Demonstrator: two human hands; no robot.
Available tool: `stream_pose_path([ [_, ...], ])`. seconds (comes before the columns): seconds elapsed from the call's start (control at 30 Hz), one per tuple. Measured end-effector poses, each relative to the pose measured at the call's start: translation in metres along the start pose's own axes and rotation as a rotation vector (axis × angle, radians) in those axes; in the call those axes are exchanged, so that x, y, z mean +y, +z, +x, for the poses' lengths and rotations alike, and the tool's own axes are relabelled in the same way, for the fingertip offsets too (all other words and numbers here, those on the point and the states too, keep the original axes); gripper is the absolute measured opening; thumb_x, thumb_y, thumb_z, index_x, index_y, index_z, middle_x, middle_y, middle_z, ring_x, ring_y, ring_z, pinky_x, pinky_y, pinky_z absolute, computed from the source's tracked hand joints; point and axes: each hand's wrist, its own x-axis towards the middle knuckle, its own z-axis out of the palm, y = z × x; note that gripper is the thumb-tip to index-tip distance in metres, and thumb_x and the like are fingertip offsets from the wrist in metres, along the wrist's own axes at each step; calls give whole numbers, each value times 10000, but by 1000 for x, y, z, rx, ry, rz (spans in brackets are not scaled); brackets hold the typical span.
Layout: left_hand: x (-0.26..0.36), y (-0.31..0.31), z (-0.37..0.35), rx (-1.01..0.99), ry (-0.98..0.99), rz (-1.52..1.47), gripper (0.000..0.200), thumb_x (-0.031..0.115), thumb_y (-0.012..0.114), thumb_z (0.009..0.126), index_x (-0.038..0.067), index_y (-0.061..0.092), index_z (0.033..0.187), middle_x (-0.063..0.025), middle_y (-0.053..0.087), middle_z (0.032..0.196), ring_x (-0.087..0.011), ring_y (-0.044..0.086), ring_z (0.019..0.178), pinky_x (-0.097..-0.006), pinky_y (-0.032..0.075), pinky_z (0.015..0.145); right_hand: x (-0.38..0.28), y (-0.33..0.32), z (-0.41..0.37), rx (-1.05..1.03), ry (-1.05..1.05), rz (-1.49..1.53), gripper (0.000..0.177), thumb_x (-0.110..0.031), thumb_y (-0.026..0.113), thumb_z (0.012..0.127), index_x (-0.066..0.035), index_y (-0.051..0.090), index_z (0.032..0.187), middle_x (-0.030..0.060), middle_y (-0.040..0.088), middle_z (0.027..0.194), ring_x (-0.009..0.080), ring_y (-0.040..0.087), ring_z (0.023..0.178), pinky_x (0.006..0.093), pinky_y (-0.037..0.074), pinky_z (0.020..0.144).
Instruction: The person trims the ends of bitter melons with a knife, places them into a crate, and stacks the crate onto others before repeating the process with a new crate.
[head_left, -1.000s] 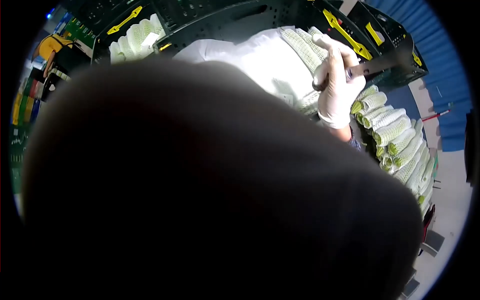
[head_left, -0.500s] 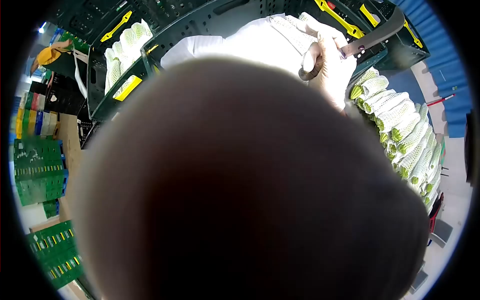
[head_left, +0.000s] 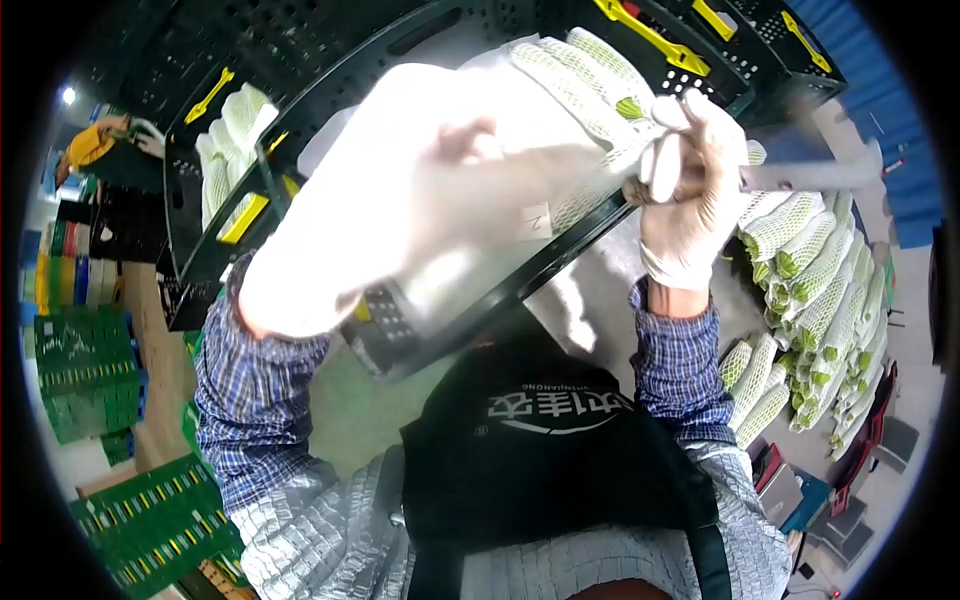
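My right hand (head_left: pixel 690 195), in a pale glove, is closed around a knife (head_left: pixel 815 175) whose blurred blade points right. It is above the near rim of a dark green crate (head_left: pixel 545 262), beside netted green vegetables (head_left: pixel 585 85). Over the crate's left part is my left hand (head_left: pixel 400 185), gloved, overexposed and blurred; its fingers and anything in them cannot be made out. White lining and a small paper label (head_left: pixel 537 221) show inside the crate.
Many netted vegetables (head_left: pixel 815 270) are piled at the right. Another crate at the left holds netted vegetables (head_left: pixel 232 140). Green crates (head_left: pixel 90 375) are stacked at the far left. A person in a yellow top (head_left: pixel 90 145) is in the left background. A blue curtain (head_left: pixel 890 130) hangs at the right.
The large dark shape that blocked the view is gone, uncovering my left hand, both sleeves and the apron. My right hand is lower and slightly further right, still with the knife.
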Motion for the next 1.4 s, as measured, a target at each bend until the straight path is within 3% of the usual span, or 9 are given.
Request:
stream_pose_path([
  [0.07,-59,-2,21,80,-281,-290,220,255,665,935,49,680,860,-5,638,728,-56,595,683,-215,471,684,-16,-23,2,-38,50,0,311,-319,558,991,-60,629,1150,45,641,772,116,533,541,264,407,406],
  [0.13,-120,4,50,-62,-287,-45,224,236,665,923,16,672,884,-17,647,804,-75,600,740,-231,489,702,-22,-26,7,75,16,-96,309,-330,552,995,-71,623,1150,44,647,793,97,529,520,251,395,379],
  [0.4,-282,122,154,-126,196,821,467,160,571,888,35,536,1336,-182,603,1288,-340,570,1186,-423,432,1044,-5,-61,9,10,77,-211,230,-161,489,1017,18,589,1120,81,577,670,91,439,446,240,384,441],
  [0.6,-307,120,180,-254,181,1069,503,118,624,787,133,559,1285,-118,559,1184,-310,508,1175,-473,348,1070,-19,-84,21,61,76,-166,175,-117,513,986,8,604,1068,74,647,747,59,459,526,202,375,520],
  [0.93,-303,80,169,-284,-24,837,676,420,746,760,139,521,1332,-160,489,1382,-373,317,1406,-514,186,1202,-27,-94,20,149,52,-242,180,-92,510,996,16,620,1088,79,652,759,42,451,518,181,358,501],
  [1.0,-295,69,163,-78,61,803,694,217,840,641,108,536,1255,-74,591,1238,-246,557,1206,-453,267,1178,-34,-89,19,126,32,-222,181,-103,517,1001,13,622,1091,77,648,755,41,457,522,177,360,498],
  [1.1,-240,40,150,158,-99,236,714,-1,805,636,70,515,1285,-76,594,1216,-185,578,1134,-302,458,999,-44,-76,21,134,84,-326,180,-111,529,1001,5,630,1095,74,653,760,32,469,517,177,385,493],
  [1.27,-163,10,110,197,5,-193,711,94,887,689,73,514,1293,-91,586,1254,-203,589,1151,-353,485,1012,-42,-35,29,-14,138,-441,175,-39,517,971,-7,637,1094,69,687,798,21,438,457,182,333,422],
  [1.4,-114,8,73,206,-59,-112,737,113,887,685,41,501,1308,-96,598,1257,-199,601,1145,-357,487,1008,-47,15,37,-324,-377,-585,351,12,668,850,6,640,1200,121,686,1151,107,645,819,226,506,671],
])
